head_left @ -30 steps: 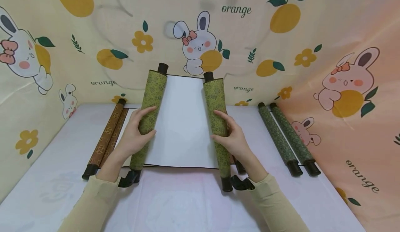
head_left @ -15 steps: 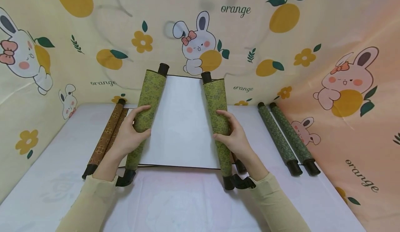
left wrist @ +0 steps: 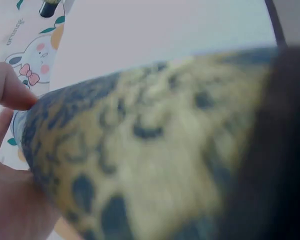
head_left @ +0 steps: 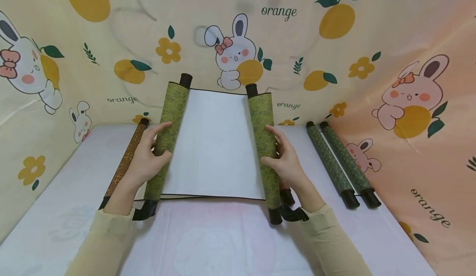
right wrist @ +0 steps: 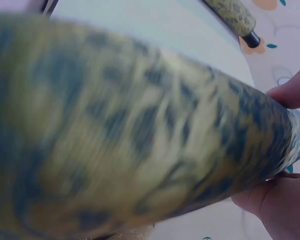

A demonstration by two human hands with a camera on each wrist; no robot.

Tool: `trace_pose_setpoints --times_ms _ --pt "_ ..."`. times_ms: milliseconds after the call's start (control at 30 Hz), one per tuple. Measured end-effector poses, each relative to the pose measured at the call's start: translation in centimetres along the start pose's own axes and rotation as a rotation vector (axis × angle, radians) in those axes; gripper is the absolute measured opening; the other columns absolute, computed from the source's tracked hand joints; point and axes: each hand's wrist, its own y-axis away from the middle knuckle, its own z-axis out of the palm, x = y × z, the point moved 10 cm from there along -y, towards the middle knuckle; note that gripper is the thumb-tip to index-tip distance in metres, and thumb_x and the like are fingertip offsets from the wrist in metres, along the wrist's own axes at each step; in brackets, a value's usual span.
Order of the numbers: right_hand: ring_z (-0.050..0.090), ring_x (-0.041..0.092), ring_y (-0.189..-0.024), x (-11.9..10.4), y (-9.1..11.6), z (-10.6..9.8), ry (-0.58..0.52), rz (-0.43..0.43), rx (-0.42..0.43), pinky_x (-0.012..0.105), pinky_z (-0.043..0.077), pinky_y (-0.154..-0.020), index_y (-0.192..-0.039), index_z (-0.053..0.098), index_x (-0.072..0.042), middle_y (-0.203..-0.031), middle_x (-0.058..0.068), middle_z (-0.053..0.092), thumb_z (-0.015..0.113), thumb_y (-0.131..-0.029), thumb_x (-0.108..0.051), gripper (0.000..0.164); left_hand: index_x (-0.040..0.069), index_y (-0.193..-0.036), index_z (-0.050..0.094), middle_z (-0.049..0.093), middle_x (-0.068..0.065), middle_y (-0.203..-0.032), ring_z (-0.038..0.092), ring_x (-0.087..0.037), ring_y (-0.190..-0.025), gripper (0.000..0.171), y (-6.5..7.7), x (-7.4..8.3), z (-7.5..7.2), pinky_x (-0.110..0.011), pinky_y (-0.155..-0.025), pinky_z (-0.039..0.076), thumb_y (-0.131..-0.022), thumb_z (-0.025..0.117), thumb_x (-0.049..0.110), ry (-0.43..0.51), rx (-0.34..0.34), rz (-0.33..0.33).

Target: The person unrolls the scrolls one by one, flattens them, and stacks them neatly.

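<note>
The grip of the left hand (head_left: 146,159) holds the left roller (head_left: 170,121) of a yellow-green scroll, thumb on its inner side and fingers spread over the top. The grip of the right hand (head_left: 288,163) holds the right roller (head_left: 263,131) in the same way, mirrored. Both rollers slant, their far ends nearer each other than their near ends, each with a black knob at the end. Between them the white sheet (head_left: 215,143) of the scroll lies open, edged by a thin dark line. The scroll is at the middle of the tabletop (head_left: 208,247); I cannot tell whether its rollers touch the surface. In both wrist views the mottled rollers fill most of the picture, blurred close up.

Just beside the left hand lies a brown patterned roll (head_left: 126,164), partly hidden by the arm; another brown roll (head_left: 284,186) shows behind the right roller. Well apart, at the right, lies a dark green scroll (head_left: 332,166), its two rollers side by side. Behind hangs a cloth (head_left: 148,20) printed with rabbits and oranges.
</note>
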Motion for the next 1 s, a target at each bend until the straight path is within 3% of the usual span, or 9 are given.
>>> trace_pose_setpoints --times_ms 133,200,300,367,500,567,800,933,1000 --pt "0.048 0.028 -0.106 -1.4 0.4 -0.1 0.004 -0.004 0.010 0.032 0.044 -0.070 -0.147 0.034 -0.023 -0.150 0.004 0.028 0.052 -0.078 0.018 0.082 0.025 -0.138 0.050 0.024 -0.007 -0.150 0.015 -0.025 -0.141 0.066 -0.1 -1.0 -0.6 -0.063 -0.103 0.020 -0.081 0.054 -0.008 -0.014 -0.001 -0.047" --pt "0.051 0.021 -0.082 -1.6 0.5 -0.2 0.007 -0.006 0.009 0.029 0.041 -0.060 -0.147 0.036 -0.023 -0.151 0.001 0.027 0.049 -0.078 0.018 0.081 0.025 -0.137 0.051 0.023 -0.007 -0.151 0.011 -0.023 -0.143 0.064 -0.1 -1.1 -0.8 -0.063 -0.103 0.019 -0.082 0.054 -0.007 -0.020 0.000 -0.060" --pt "0.035 0.012 -0.053 -1.6 0.5 -0.3 0.005 0.000 0.001 0.027 0.033 -0.049 -0.147 0.037 -0.024 -0.153 -0.003 0.024 0.045 -0.079 0.018 0.080 0.027 -0.136 0.052 0.023 -0.006 -0.151 0.010 -0.023 -0.143 0.062 -0.3 -1.9 -0.8 -0.064 -0.104 0.019 -0.083 0.058 -0.004 -0.039 0.006 -0.051" --pt "0.028 0.012 -0.049 -1.6 0.5 -0.3 0.007 0.012 -0.001 0.026 0.031 -0.046 -0.146 0.038 -0.024 -0.154 -0.004 0.023 0.046 -0.080 0.017 0.078 0.026 -0.135 0.052 0.024 -0.008 -0.150 0.011 -0.026 -0.143 0.060 -0.4 -2.1 -0.7 -0.066 -0.104 0.018 -0.083 0.064 -0.002 -0.048 0.008 -0.041" --pt "0.052 0.018 -0.083 -1.4 0.5 -0.2 0.044 0.027 -0.003 0.025 0.043 -0.058 -0.147 0.037 -0.024 -0.152 -0.001 0.024 0.059 -0.082 0.014 0.078 0.024 -0.135 0.052 0.027 -0.009 -0.148 0.017 -0.030 -0.141 0.061 -0.3 -2.3 -0.7 -0.064 -0.105 0.019 -0.082 0.071 0.001 -0.067 0.025 -0.028" --pt "0.047 0.022 -0.108 -1.3 0.4 -0.1 0.056 0.022 -0.012 0.027 0.047 -0.065 -0.147 0.035 -0.024 -0.152 -0.001 0.023 0.065 -0.081 0.011 0.080 0.024 -0.134 0.052 0.028 -0.009 -0.148 0.017 -0.030 -0.141 0.061 -0.3 -2.3 -0.8 -0.062 -0.105 0.020 -0.081 0.070 -0.001 -0.071 0.042 -0.032" --pt "0.042 0.023 -0.120 -0.5 0.0 -0.6 0.000 -0.009 -0.009 0.028 0.047 -0.082 -0.147 0.032 -0.026 -0.150 0.000 0.026 0.065 -0.080 0.013 0.085 0.027 -0.133 0.051 0.041 -0.003 -0.141 0.040 -0.026 -0.124 0.062 -0.2 -2.9 -1.3 -0.046 -0.090 0.036 -0.082 0.064 -0.005 -0.035 0.101 -0.081" --pt "0.042 0.022 -0.119 0.3 -0.2 -1.5 -0.009 -0.019 0.011 0.029 0.044 -0.088 -0.146 0.032 -0.032 -0.146 0.004 0.031 0.065 -0.079 0.013 0.087 0.028 -0.135 0.048 0.043 0.000 -0.140 0.042 -0.023 -0.122 0.065 -0.2 -3.1 -1.4 -0.042 -0.085 0.037 -0.081 0.064 -0.005 -0.017 0.115 -0.102" --pt "0.043 0.022 -0.117 0.4 -0.2 -1.9 -0.003 -0.032 0.018 0.029 0.045 -0.086 -0.146 0.032 -0.032 -0.144 0.006 0.033 0.064 -0.079 0.013 0.087 0.027 -0.136 0.047 0.040 0.001 -0.143 0.033 -0.021 -0.132 0.066 -0.2 -3.0 -1.6 -0.044 -0.092 0.034 -0.081 0.065 -0.005 -0.023 0.120 -0.102"
